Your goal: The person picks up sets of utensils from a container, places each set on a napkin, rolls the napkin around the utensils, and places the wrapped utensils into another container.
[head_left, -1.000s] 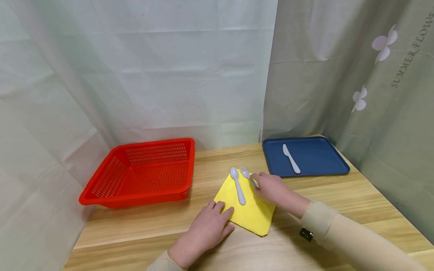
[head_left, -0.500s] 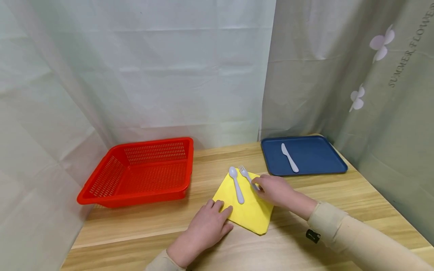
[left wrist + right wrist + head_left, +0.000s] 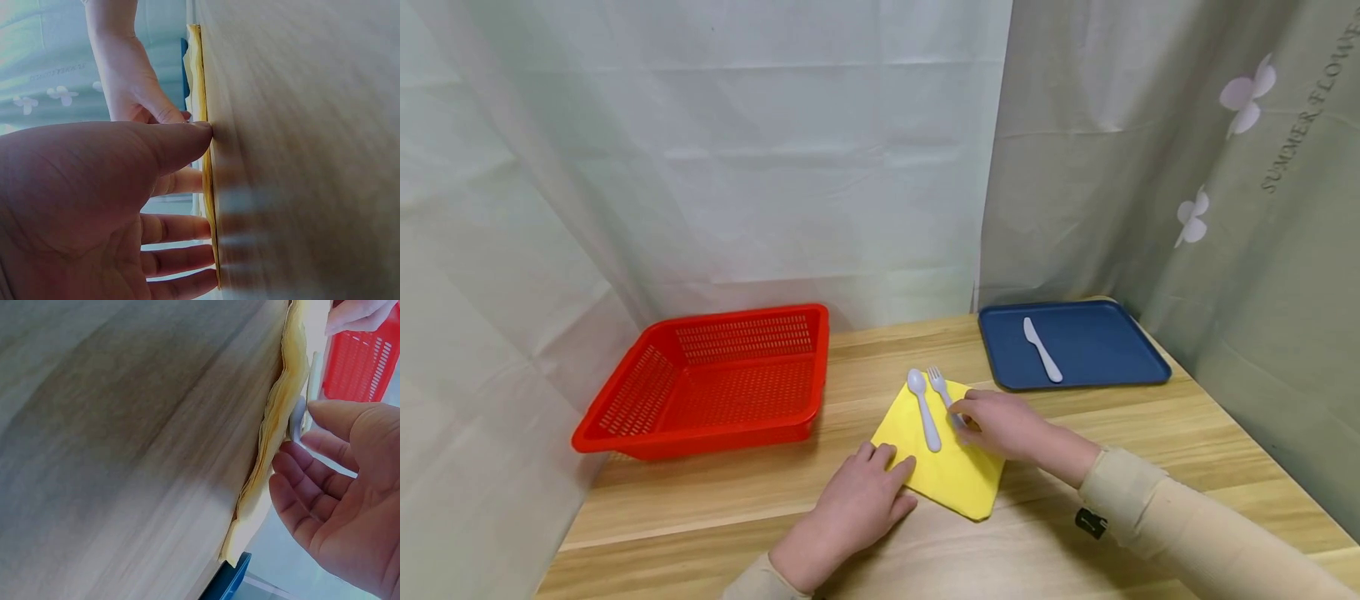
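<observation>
A folded yellow napkin [image 3: 951, 475] lies on the wooden table, turned at an angle. On it are a pale grey spoon [image 3: 925, 408] and, just to its right, a matching fork [image 3: 938, 383], tines pointing away. My right hand [image 3: 1003, 423] pinches the fork's handle between thumb and fingertips; in the right wrist view the handle end [image 3: 297, 420] shows beside the thumb. My left hand [image 3: 859, 493] rests with fingers spread at the napkin's near left edge, thumb on the table. The left wrist view shows those fingers [image 3: 178, 260] reaching the napkin's edge.
At the left stands a red slatted plastic basket [image 3: 700, 437]. A blue tray [image 3: 1112, 350] sits at the back right, bearing a pale knife [image 3: 1043, 352]. Pale curtains [image 3: 760, 167] hang around the table's back and sides.
The right hand has swung the fork's handle end slightly left and nearer, so the fork lies closer to parallel with the spoon. The left hand stays at the napkin's edge.
</observation>
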A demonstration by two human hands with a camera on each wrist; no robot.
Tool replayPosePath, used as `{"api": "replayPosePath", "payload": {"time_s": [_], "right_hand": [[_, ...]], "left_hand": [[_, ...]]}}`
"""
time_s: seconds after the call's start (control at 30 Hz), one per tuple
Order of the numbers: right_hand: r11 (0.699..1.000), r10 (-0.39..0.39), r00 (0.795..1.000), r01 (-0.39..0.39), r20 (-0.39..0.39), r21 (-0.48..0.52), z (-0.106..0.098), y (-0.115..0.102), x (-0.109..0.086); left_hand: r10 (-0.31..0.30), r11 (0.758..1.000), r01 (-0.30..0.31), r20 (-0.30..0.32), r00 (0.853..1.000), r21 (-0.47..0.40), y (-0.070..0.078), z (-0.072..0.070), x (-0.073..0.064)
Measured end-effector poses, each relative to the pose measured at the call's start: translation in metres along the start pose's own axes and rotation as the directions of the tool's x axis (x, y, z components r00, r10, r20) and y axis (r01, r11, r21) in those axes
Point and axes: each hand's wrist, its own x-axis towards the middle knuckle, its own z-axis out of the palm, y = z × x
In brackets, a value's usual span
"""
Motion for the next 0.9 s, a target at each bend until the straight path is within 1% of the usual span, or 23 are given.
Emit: {"api": "replayPosePath", "payload": {"time_s": [0.13,0.23,0.5,0.77,0.9], "right_hand": [[1.0,-0.018,1.0,0.018,0.016,0.001,0.001,0.0,0.001],[1.0,-0.029,0.999,0.029,0.027,0.001,0.001,0.001,0.002],[1.0,-0.015,0.999,0.014,0.046,0.022,0.005,-0.003,0.004],[1.0,-0.003,1.0,0.003,0.021,0.004,0.01,-0.006,0.007],[1.0,-0.019,1.0,0.019,0.001,0.001,0.011,-0.008,0.008]], "left_hand": [[0.002,1.0,-0.002,-0.011,1.0,0.004,0.0,0.001,0.0],[-0.003,1.0,0.003,-0.004,1.0,0.002,0.0,0.001,0.0],[-0.009,1.0,0.009,0.016,1.0,0.0,0.0,0.0,0.0],[-0.001,1.0,0.001,0.004,1.0,0.008,0.001,-0.001,0.0],[0.004,1.0,-0.004,-0.01,1.0,0.014,0.0,0.0,0.0]]}}
